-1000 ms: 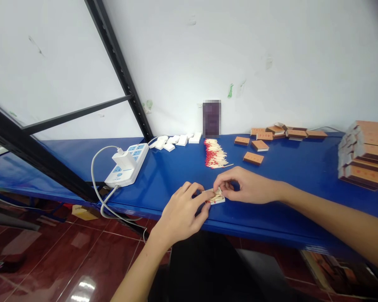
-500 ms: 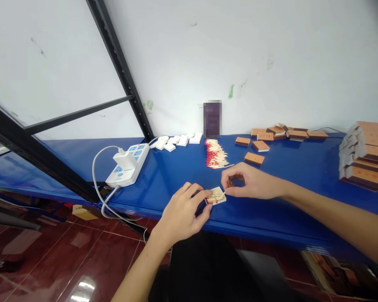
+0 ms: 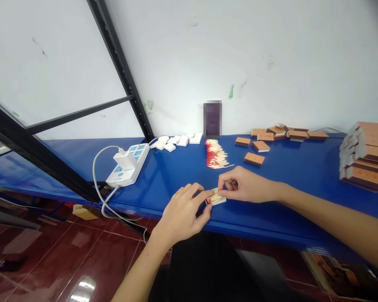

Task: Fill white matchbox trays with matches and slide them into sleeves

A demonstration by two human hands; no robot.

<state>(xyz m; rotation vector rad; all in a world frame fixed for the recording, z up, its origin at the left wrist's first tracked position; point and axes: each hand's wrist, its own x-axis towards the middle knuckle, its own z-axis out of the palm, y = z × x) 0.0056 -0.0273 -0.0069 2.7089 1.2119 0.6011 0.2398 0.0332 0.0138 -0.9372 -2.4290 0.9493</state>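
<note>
A small white matchbox tray (image 3: 220,201) with red-tipped matches in it lies near the shelf's front edge. My left hand (image 3: 186,208) grips its left end between thumb and index finger. My right hand (image 3: 236,184) is closed in a pinch over the tray's right end, at the plain ends of the matches. Whatever its fingertips pinch is hidden. Beyond the tray lies a pile of loose matches (image 3: 216,154), red heads mostly to the left, with one match (image 3: 229,166) sticking out at the front right.
White trays (image 3: 182,140) lie at the back left, near a power strip (image 3: 127,165) with a cable. Orange matchboxes (image 3: 254,159) are scattered at the back right; more are stacked (image 3: 367,157) at far right. A blurred dark object (image 3: 212,119) stands against the wall.
My right hand has moved slightly left, from the tray's corner to over its right end. My left hand and the tray have stayed in place.
</note>
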